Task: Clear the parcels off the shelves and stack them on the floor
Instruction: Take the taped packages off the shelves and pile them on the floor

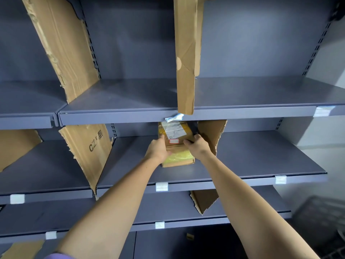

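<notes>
A brown cardboard parcel (177, 144) with yellow tape and a white shipping label lies on the middle grey shelf (252, 156), pushed up against a torn cardboard divider. My left hand (157, 149) grips its left edge, thumb curled over the front. My right hand (197, 145) holds its right side, fingers wrapped over the top near a small red-framed sticker. Both arms reach forward and up from the bottom of the view. The parcel's far end sits under the upper shelf's lip.
Torn cardboard dividers stand on the shelves: one printed "CZ" (89, 152) at left, one (212, 135) right of the parcel, a tall one (186, 58) on the upper shelf (130, 98). A lower shelf (168, 210) holds another divider. A dark crate (321, 217) sits at lower right.
</notes>
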`<state>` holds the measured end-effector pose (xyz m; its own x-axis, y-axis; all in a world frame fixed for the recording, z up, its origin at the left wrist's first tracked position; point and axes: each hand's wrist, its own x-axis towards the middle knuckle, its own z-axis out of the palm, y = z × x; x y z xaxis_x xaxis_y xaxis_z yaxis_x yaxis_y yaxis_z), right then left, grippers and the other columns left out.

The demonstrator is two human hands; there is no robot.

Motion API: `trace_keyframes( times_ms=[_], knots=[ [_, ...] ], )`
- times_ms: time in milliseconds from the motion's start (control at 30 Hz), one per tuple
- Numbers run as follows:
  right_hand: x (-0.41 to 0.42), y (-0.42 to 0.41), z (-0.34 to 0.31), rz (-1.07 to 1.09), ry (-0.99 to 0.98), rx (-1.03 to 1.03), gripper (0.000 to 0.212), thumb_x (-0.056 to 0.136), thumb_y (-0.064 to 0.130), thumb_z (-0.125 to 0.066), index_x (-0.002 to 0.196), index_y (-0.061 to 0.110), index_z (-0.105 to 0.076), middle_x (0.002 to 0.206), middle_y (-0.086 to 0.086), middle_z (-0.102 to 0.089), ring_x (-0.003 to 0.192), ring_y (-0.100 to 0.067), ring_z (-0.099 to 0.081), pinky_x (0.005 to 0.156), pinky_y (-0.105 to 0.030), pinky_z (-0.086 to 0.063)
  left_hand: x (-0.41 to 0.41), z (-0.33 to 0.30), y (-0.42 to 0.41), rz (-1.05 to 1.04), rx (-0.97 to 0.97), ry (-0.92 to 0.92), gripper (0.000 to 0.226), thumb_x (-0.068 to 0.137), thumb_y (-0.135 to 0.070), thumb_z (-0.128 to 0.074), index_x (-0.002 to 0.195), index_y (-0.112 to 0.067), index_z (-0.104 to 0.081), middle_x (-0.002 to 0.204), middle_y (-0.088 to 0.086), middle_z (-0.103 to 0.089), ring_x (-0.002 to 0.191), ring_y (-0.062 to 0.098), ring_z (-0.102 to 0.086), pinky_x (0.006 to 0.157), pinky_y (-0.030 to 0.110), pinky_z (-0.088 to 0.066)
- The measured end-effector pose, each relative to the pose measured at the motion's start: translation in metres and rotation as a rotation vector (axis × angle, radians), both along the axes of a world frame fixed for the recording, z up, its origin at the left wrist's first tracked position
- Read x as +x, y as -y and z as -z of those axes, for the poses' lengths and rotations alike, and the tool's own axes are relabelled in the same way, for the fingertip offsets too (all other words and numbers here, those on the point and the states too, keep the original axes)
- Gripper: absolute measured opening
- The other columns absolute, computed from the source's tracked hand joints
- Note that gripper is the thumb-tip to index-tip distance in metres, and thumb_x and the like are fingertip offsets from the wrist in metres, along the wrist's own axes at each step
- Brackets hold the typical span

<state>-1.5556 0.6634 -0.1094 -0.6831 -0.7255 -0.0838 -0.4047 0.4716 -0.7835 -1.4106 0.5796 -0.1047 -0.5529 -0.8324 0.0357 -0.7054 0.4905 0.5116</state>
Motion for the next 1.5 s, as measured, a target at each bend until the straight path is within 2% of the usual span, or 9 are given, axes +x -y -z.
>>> trace_keyframes(
  times_ms=[233,367,633,800,967,1033,1100,1267,1500],
  knots=[
    [0.007,-0.021,-0.003,-0.049,-0.039,0.049,0.051,0.098,0.042,-0.055,0.135,0.01,-0.042,0.116,-0.01,-0.061,0.101,-0.03,-0.062,0.08,-0.038,-0.051,0.009,-0.004,-0.023,-0.014,-0.045,0.033,0.061,0.086,-0.018,-0.074,0.139,-0.017,-0.043,0.12,0.014,-0.059,0.107,0.032,-0.061,0.085,0.041,-0.055],
    [0.018,-0.036,-0.002,-0.073,-0.07,0.035,0.044,0.099,0.04,-0.054,0.129,0.01,-0.044,0.107,-0.006,-0.059,0.09,-0.025,-0.058,0.071,-0.034,-0.046,0.021,-0.006,-0.038,-0.014,-0.056,0.055,0.059,0.085,-0.018,-0.075,0.136,-0.016,-0.045,0.117,0.012,-0.061,0.103,0.03,-0.063,0.085,0.04,-0.055],
    [0.037,-0.068,-0.001,-0.079,-0.021,-0.075,0.04,0.098,0.031,-0.06,0.127,0.01,-0.044,0.106,-0.004,-0.057,0.088,-0.02,-0.055,0.07,-0.029,-0.044,0.043,-0.008,-0.076,-0.046,-0.114,0.075,0.064,0.088,-0.014,-0.071,0.141,-0.013,-0.035,0.11,0.015,-0.062,0.1,0.031,-0.063,0.083,0.04,-0.053],
    [0.06,-0.087,-0.001,-0.046,-0.006,-0.16,0.042,0.097,0.028,-0.062,0.131,0.009,-0.044,0.11,-0.001,-0.055,0.093,-0.018,-0.054,0.077,-0.027,-0.047,0.062,-0.01,-0.093,-0.08,-0.068,-0.019,0.065,0.085,-0.007,-0.07,0.139,-0.019,-0.036,0.111,0.014,-0.06,0.099,0.031,-0.06,0.08,0.039,-0.053],
    [0.096,-0.102,0.0,-0.016,0.01,-0.219,0.037,0.097,0.028,-0.062,0.126,0.012,-0.045,0.12,-0.001,-0.057,0.096,-0.015,-0.052,0.083,-0.029,-0.049,0.091,-0.009,-0.098,-0.146,0.01,-0.113,0.087,0.08,-0.008,-0.076,0.151,-0.017,-0.027,0.12,0.012,-0.061,0.111,0.031,-0.06,0.086,0.039,-0.053],
    [0.11,-0.103,0.001,-0.003,0.004,-0.227,0.037,0.096,0.03,-0.063,0.124,0.014,-0.045,0.122,-0.002,-0.058,0.099,-0.016,-0.054,0.087,-0.033,-0.052,0.107,-0.009,-0.096,-0.141,0.014,-0.144,0.067,0.075,-0.009,-0.08,0.134,-0.015,-0.05,0.115,0.008,-0.066,0.107,0.029,-0.062,0.084,0.037,-0.056],
    [0.127,-0.105,0.0,0.007,0.0,-0.226,0.038,0.096,0.032,-0.064,0.124,0.014,-0.046,0.123,-0.002,-0.059,0.104,-0.02,-0.058,0.088,-0.035,-0.052,0.127,-0.01,-0.094,-0.126,0.026,-0.181,0.053,0.071,-0.009,-0.082,0.119,-0.017,-0.061,0.108,0.004,-0.07,0.098,0.026,-0.064,0.079,0.035,-0.058],
    [0.188,-0.115,0.0,0.052,-0.046,-0.227,0.044,0.094,0.033,-0.065,0.127,0.011,-0.047,0.109,0.002,-0.053,0.099,-0.022,-0.057,0.074,-0.03,-0.045,0.183,-0.007,-0.091,-0.06,0.057,-0.204,0.058,0.07,-0.007,-0.084,0.121,-0.016,-0.059,0.112,0.005,-0.069,0.104,0.028,-0.064,0.085,0.04,-0.057],
    [0.269,-0.158,0.011,0.189,-0.022,-0.186,0.039,0.091,0.035,-0.069,0.116,0.013,-0.05,0.103,0.002,-0.06,0.091,-0.021,-0.058,0.074,-0.036,-0.052,0.244,0.008,-0.113,0.086,0.112,-0.189,0.055,0.075,-0.005,-0.08,0.117,-0.012,-0.046,0.115,0.007,-0.056,0.107,0.025,-0.057,0.076,0.032,-0.048]
  ],
)
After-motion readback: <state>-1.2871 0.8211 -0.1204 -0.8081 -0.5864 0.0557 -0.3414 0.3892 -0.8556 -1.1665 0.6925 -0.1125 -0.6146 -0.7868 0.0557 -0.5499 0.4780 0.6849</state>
